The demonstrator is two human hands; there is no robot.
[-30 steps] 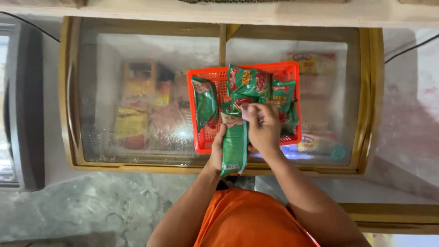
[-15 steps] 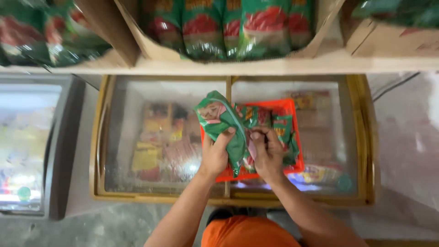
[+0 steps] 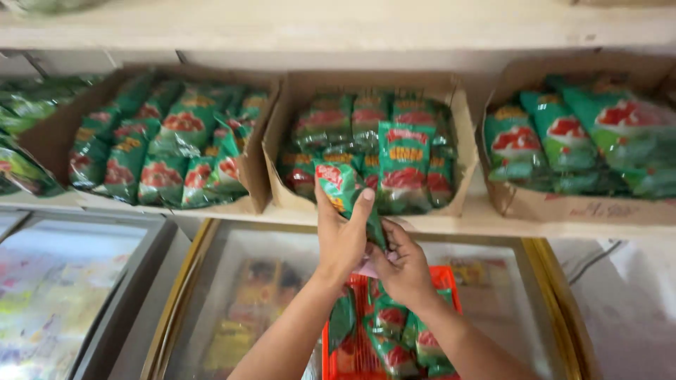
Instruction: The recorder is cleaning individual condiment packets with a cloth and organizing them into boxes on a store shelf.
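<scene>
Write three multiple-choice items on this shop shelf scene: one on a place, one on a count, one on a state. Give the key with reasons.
1. Where is the green packet that the left hand holds?
A. In front of the middle cardboard box
B. Inside the red basket
C. On the floor

2. How many open cardboard boxes of packets show fully or nearly so on the shelf?
A. One
B. Three
C. Six

3. What is the state of the right hand?
A. Hanging free and open
B. Closed on the packet's lower end
C. Pressed flat on the freezer lid

Key: 1 A, the packet is raised before the middle box; 2 B, three boxes stand side by side; 3 B, its fingers grip the packet just below the left hand.
</scene>
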